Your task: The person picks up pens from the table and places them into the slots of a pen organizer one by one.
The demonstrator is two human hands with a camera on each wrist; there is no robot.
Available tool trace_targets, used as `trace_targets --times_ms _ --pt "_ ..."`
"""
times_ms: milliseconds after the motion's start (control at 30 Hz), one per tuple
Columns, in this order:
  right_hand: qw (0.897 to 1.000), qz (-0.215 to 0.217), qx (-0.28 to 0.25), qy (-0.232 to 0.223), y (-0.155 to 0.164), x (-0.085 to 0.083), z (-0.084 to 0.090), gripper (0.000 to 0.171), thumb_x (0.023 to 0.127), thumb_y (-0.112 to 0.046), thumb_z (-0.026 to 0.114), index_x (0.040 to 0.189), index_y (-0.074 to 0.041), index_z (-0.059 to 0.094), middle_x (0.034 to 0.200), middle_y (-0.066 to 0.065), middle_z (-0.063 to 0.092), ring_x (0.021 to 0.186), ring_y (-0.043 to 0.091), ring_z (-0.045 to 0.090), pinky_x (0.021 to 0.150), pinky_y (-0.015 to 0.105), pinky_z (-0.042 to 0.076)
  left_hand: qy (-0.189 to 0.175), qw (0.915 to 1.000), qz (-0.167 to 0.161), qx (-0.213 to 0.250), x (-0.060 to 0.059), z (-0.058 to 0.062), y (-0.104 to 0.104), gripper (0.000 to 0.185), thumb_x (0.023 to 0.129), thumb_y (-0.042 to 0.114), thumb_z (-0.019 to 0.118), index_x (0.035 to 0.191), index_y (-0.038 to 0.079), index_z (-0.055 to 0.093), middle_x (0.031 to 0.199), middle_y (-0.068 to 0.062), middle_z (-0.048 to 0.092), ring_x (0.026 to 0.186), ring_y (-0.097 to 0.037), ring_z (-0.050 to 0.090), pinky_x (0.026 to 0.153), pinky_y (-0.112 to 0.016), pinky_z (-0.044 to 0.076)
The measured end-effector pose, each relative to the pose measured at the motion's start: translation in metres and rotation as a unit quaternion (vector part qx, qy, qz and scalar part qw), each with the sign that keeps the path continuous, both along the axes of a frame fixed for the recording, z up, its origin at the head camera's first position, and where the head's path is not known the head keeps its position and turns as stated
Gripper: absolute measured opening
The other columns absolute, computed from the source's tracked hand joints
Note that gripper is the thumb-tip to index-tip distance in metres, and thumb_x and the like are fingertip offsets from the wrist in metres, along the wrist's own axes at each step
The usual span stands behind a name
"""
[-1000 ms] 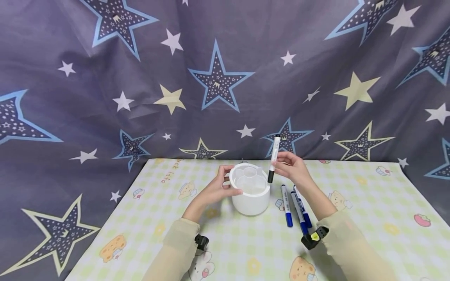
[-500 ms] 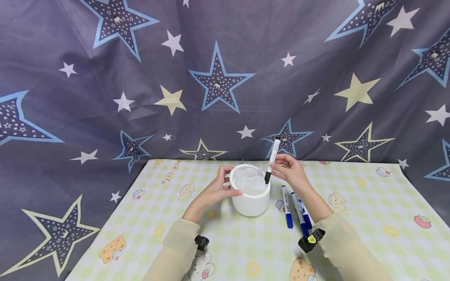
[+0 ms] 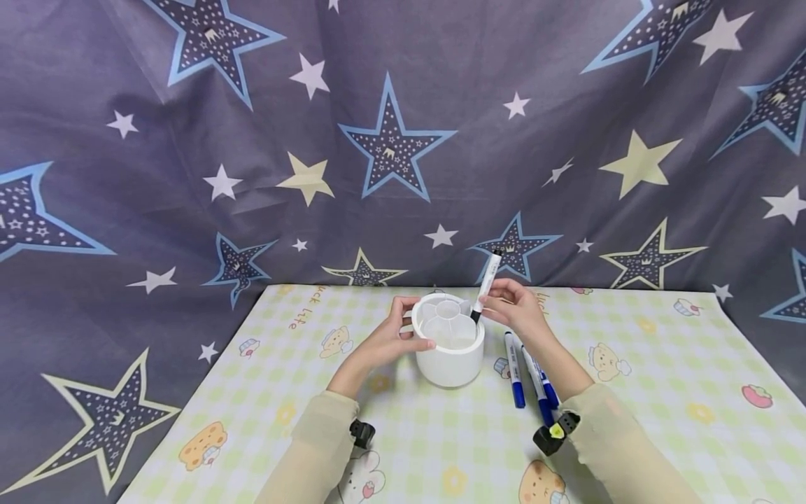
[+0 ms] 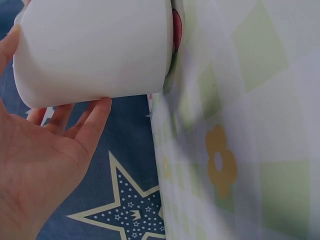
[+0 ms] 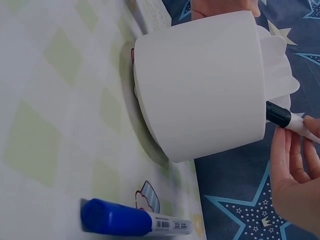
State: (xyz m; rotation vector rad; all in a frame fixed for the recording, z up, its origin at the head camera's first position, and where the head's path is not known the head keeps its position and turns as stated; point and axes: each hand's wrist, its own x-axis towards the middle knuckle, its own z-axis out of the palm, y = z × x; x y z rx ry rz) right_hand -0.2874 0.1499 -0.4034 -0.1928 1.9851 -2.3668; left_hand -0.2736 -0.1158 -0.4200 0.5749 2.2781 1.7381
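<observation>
In the head view, the white holder (image 3: 448,369) stands near the far edge of the tabletop (image 3: 630,455), a little left of its middle. The left hand (image 3: 397,334) grips its left side, thumb at the rim. The right hand (image 3: 515,306) pinches a black-capped marker (image 3: 488,278), tilted, with its capped end down at the right part of the rim, beside the clear dividers (image 3: 448,320). Three blue-capped markers (image 3: 513,371) lie just right of the holder, caps toward the near edge. The right wrist and its black camera (image 3: 557,432) come in over the two rightmost, partly covering them. A checked cloth with cartoon prints covers the tabletop, whose near edge is out of frame; behind hangs a dark curtain (image 3: 387,231) with stars.

The left wrist view, turned sideways, shows the left fingertips against the holder's wall, whose top is cut off by the frame; the thumb shows only partly.

In the right wrist view, the black cap's end goes behind the holder's rim, so how deep it sits cannot be told. Right fingers and thumb hold the white barrel, which the frame cuts off. One blue-capped marker lies close to the camera, and part of the left hand shows beyond the holder.
</observation>
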Motion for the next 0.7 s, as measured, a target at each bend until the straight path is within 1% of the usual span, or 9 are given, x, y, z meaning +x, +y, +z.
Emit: trace_targets --times_ms 200,367,700 --pt "1.000 0.003 0.018 -0.007 0.0009 0.0004 -0.0013 0.025 0.092 0.001 0.064 0.116 -0.001 0.054 0.090 -0.007 0.062 0.083 0.003 0.068 0.082 0.021 0.062 0.001 1.0000 0.000 0.000 -0.0008 0.0002 0.0011 0.083 0.082 0.007 0.077 0.146 0.011 0.025 0.151 -0.013 0.035 0.138 -0.034 0.043 0.117 -0.046 0.042" --pt "1.000 0.002 0.026 -0.008 0.0006 0.0009 -0.0014 0.027 0.092 0.000 0.064 0.117 0.000 0.053 0.090 -0.008 0.062 0.083 0.003 0.068 0.082 0.020 0.062 -0.002 1.0000 0.001 0.003 0.0006 0.0023 0.0010 0.083 0.083 0.006 0.077 0.147 0.011 0.024 0.152 -0.013 0.034 0.138 -0.034 0.042 0.118 -0.047 0.041" --pt "1.000 0.012 0.026 -0.012 -0.0008 0.0025 -0.0029 0.022 0.092 0.002 0.064 0.111 -0.005 0.056 0.090 -0.008 0.063 0.083 0.003 0.068 0.081 0.020 0.062 -0.004 1.0000 0.001 0.000 0.0011 0.0027 0.0007 0.082 0.083 0.006 0.076 0.146 0.010 0.024 0.152 -0.012 0.034 0.138 -0.034 0.043 0.118 -0.045 0.042"
